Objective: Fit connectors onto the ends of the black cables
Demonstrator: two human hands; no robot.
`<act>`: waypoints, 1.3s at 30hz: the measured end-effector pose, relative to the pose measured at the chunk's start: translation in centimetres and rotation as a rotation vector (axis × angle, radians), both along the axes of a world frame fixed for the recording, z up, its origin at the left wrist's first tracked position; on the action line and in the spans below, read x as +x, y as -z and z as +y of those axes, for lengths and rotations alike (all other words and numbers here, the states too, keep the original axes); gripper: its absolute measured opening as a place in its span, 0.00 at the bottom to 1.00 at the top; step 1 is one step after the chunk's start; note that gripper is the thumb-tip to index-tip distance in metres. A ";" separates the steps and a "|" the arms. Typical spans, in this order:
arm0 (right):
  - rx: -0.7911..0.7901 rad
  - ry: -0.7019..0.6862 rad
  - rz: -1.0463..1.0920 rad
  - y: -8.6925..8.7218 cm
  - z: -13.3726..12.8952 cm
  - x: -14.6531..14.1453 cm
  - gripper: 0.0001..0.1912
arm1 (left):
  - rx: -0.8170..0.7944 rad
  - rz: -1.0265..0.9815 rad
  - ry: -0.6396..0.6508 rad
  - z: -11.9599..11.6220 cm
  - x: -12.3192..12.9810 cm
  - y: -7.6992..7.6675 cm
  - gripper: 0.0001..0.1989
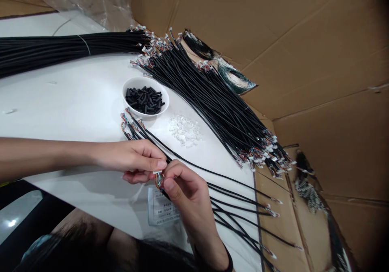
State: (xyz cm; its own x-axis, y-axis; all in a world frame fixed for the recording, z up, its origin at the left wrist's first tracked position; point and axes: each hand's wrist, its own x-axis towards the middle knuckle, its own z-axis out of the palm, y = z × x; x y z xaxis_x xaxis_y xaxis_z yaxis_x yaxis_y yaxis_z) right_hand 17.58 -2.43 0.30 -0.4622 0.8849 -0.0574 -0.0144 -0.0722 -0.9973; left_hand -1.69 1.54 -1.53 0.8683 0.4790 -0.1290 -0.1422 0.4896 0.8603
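Observation:
Near the table's front edge, my left hand (pixel 138 160) pinches a small white connector (pixel 157 172) between thumb and fingers. Thin coloured wires (pixel 158 181) run from this connector into the end of a black cable (pixel 165 194). My right hand (pixel 185 187) is closed on the cable end and wires, thumb against the fingertips; its palm hides part of the cable. Just behind my hands, several loose black cables (pixel 182 157) with coloured wire ends stretch rightward. A printed plastic bag (pixel 162 211) lies under my right hand.
A white bowl (pixel 125 86) holds short black tubes (pixel 145 100). Beside it is a pile of small white pieces (pixel 185 131). Behind are a large bundle of black cables (pixel 206 98) and another tied bundle (pixel 60 49). Cardboard walls (pixel 288 33) enclose the back and right.

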 end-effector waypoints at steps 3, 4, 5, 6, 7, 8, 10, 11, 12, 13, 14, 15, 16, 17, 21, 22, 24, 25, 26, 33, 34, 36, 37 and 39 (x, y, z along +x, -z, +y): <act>0.140 0.033 -0.105 -0.1 -0.2 0.0 0.08 | 0.003 0.001 0.013 0.0 0.0 0.0 0.18; 0.179 0.033 -0.134 -0.2 -0.3 0.0 0.07 | 0.002 0.001 0.016 0.0 0.0 0.1 0.18; 0.216 0.030 -0.158 -0.2 -0.3 0.1 0.07 | 0.001 0.002 0.018 0.0 0.0 0.1 0.18; 0.252 0.026 -0.179 -0.2 -0.4 0.1 0.06 | -0.001 0.007 0.020 0.0 0.0 0.1 0.18; 0.287 0.021 -0.196 -0.2 -0.4 0.1 0.06 | -0.003 0.013 0.024 -0.1 0.0 0.1 0.19; 0.318 0.014 -0.209 -0.3 -0.5 0.1 0.06 | -0.006 0.020 0.030 -0.1 0.0 0.1 0.19; 0.365 0.000 -0.227 -0.4 -0.5 0.1 0.06 | -0.014 0.030 0.040 -0.2 0.0 0.1 0.19; 0.381 -0.006 -0.232 -0.5 -0.5 0.1 0.06 | -0.016 0.033 0.044 -0.2 0.0 0.1 0.19; 0.393 -0.010 -0.235 -0.5 -0.5 0.1 0.06 | -0.019 0.037 0.045 -0.2 -0.1 0.0 0.19; 0.403 -0.012 -0.237 -0.6 -0.5 0.0 0.06 | -0.020 0.041 0.044 -0.2 -0.1 0.0 0.19; 0.412 -0.012 -0.238 -0.6 -0.5 0.0 0.06 | -0.022 0.047 0.043 -0.2 -0.1 0.0 0.19; 0.420 -0.013 -0.238 -0.6 -0.4 0.0 0.06 | -0.024 0.053 0.044 -0.2 -0.1 -0.1 0.19; 0.426 -0.016 -0.236 -0.5 -0.4 -0.1 0.06 | -0.025 0.058 0.048 -0.2 -0.1 -0.1 0.19; 0.431 -0.019 -0.234 -0.5 -0.3 -0.1 0.06 | -0.028 0.061 0.051 -0.2 -0.1 -0.1 0.19; 0.437 -0.028 -0.248 -0.5 -0.4 -0.1 0.06 | -0.028 0.061 0.059 -0.2 -0.1 -0.1 0.19; 0.438 -0.031 -0.252 -0.5 -0.4 -0.1 0.06 | -0.029 0.061 0.060 -0.2 -0.1 -0.1 0.19; 0.436 -0.038 -0.259 -0.6 -0.4 -0.1 0.06 | -0.033 0.059 0.061 -0.2 -0.1 -0.1 0.19; 0.437 -0.042 -0.261 -0.6 -0.4 -0.1 0.06 | -0.036 0.056 0.064 -0.2 -0.1 -0.1 0.19; 0.438 -0.044 -0.263 -0.7 -0.4 -0.1 0.06 | -0.039 0.052 0.066 -0.2 -0.1 0.0 0.19; 0.439 -0.047 -0.268 -0.8 -0.3 -0.1 0.07 | -0.038 0.061 0.084 -0.2 -0.1 -0.1 0.19; 0.437 -0.047 -0.264 -0.8 -0.3 -0.1 0.07 | -0.035 0.060 0.085 -0.2 -0.1 -0.2 0.19; 0.430 -0.046 -0.261 -0.8 -0.4 -0.1 0.07 | -0.028 0.061 0.083 -0.2 -0.1 -0.2 0.19; 0.426 -0.046 -0.261 -0.8 -0.4 -0.1 0.07 | -0.027 0.064 0.083 -0.2 -0.1 -0.2 0.19; 0.422 -0.045 -0.263 -0.8 -0.4 -0.1 0.06 | -0.026 0.063 0.085 -0.2 -0.1 -0.2 0.19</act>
